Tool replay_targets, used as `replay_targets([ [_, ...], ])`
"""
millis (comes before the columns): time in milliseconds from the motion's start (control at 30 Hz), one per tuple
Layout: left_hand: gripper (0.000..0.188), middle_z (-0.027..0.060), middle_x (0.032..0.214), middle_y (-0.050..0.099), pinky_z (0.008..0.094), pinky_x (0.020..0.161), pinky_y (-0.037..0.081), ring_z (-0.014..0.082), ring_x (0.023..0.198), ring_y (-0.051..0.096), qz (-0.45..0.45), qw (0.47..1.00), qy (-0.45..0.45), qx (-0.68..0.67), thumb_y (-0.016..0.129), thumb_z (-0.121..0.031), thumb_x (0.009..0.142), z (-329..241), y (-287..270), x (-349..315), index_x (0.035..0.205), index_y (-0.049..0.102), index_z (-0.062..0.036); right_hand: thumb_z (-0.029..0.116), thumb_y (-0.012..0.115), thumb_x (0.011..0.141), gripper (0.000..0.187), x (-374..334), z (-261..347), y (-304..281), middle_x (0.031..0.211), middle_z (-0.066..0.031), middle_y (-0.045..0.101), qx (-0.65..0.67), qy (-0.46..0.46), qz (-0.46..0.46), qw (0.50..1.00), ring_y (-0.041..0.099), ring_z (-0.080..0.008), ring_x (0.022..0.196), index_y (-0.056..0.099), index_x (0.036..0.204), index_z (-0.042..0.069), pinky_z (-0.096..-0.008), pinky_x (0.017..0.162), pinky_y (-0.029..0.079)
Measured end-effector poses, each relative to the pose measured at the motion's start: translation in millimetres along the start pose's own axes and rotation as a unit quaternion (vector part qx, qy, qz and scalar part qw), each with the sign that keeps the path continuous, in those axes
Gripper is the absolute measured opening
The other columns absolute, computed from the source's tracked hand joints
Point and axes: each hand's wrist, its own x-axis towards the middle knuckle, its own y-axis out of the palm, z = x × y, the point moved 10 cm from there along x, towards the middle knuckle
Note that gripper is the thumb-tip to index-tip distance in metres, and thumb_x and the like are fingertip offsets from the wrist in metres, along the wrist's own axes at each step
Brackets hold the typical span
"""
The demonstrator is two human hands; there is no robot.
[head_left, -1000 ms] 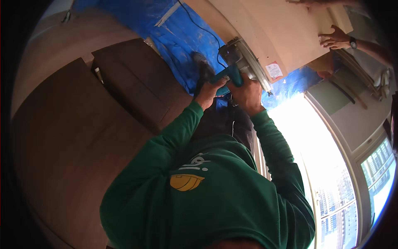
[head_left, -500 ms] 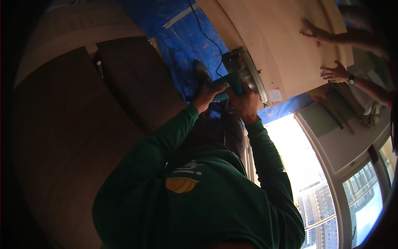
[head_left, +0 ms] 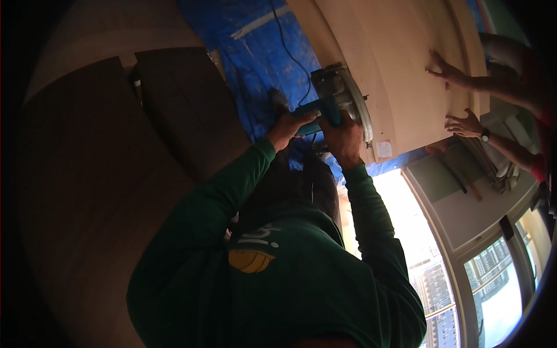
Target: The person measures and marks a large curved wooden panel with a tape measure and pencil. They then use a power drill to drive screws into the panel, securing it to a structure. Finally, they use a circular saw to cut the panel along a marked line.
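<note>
Both hands grip a teal circular saw [head_left: 342, 95] with a grey metal guard and base. My left hand [head_left: 285, 129] is closed round its rear handle, and my right hand [head_left: 344, 139] is wrapped round the handle nearer the base. The saw sits at the near left edge of a large light wooden panel [head_left: 400, 75]. Its blade is hidden from here. A small paper label [head_left: 384, 150] is stuck on the panel close to the saw's base. Across the panel, another person's two hands [head_left: 464, 124] lie spread on the wood.
A black cord [head_left: 284, 40] runs from the saw over a blue sheet [head_left: 243, 64] on the floor. Dark brown boards [head_left: 191, 104] lie at left. At lower right is a bright window [head_left: 400, 214]; several long pieces of material [head_left: 478, 153] lie beyond the panel.
The view has shifted slightly. My hands keep their hold on the saw, which stays at about the same place by the panel's edge. The other person's hands remain on the panel.
</note>
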Motion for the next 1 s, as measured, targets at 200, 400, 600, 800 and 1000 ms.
replay_targets([
  [200, 0.059, -0.0003, 0.114, 0.078, 0.0405, 0.081, 0.056, 0.0135, 0.099, 0.070, -0.003, 0.999, -0.019, 0.033, 0.088, -0.063, 0.095, -16, -12, 9, 0.128, 0.081, -0.0155, 0.033, 0.089, 0.085, 0.034, 20, 17, 2, 0.076, -0.0208, 0.076, -0.003, -0.005, 0.004, 1.000, 0.079, -0.0405, 0.071, 0.078, 0.096, 0.002, -0.0505, 0.067, 0.060],
  [400, 0.064, 0.0007, 0.111, 0.078, 0.0407, 0.081, 0.056, 0.0152, 0.097, 0.071, -0.009, 0.999, -0.023, 0.034, 0.090, -0.067, 0.091, -46, -21, 14, 0.125, 0.081, -0.0140, 0.036, 0.085, 0.088, 0.038, 42, 30, 11, 0.081, -0.0225, 0.078, -0.027, 0.034, 0.031, 0.999, 0.080, -0.0420, 0.077, 0.080, 0.101, 0.001, -0.0516, 0.073, 0.061],
  [600, 0.061, -0.0014, 0.103, 0.078, 0.0370, 0.076, 0.053, 0.0138, 0.087, 0.069, -0.029, 0.999, -0.001, 0.032, 0.093, -0.068, 0.087, -80, -32, 20, 0.114, 0.084, -0.0141, 0.040, 0.084, 0.087, 0.042, 70, 54, 18, 0.083, -0.0247, 0.079, -0.016, 0.045, 0.049, 0.998, 0.081, -0.0465, 0.082, 0.081, 0.103, 0.001, -0.0538, 0.078, 0.063],
  [800, 0.066, 0.0016, 0.105, 0.079, 0.0360, 0.076, 0.054, 0.0166, 0.091, 0.071, -0.032, 0.998, -0.023, 0.051, 0.092, -0.072, 0.086, -106, -47, 39, 0.114, 0.086, -0.0121, 0.038, 0.081, 0.088, 0.041, 101, 78, 20, 0.090, -0.0272, 0.080, -0.011, 0.025, 0.036, 0.999, 0.079, -0.0467, 0.087, 0.082, 0.105, 0.001, -0.0542, 0.083, 0.062],
  [1000, 0.075, 0.0058, 0.113, 0.080, 0.0402, 0.081, 0.055, 0.0201, 0.102, 0.071, -0.029, 0.998, -0.021, 0.052, 0.088, -0.077, 0.087, -137, -60, 58, 0.119, 0.085, -0.0091, 0.036, 0.081, 0.087, 0.039, 137, 101, 25, 0.089, -0.0277, 0.080, -0.043, 0.028, 0.038, 0.998, 0.080, -0.0481, 0.089, 0.082, 0.102, 0.000, -0.0549, 0.082, 0.063],
])
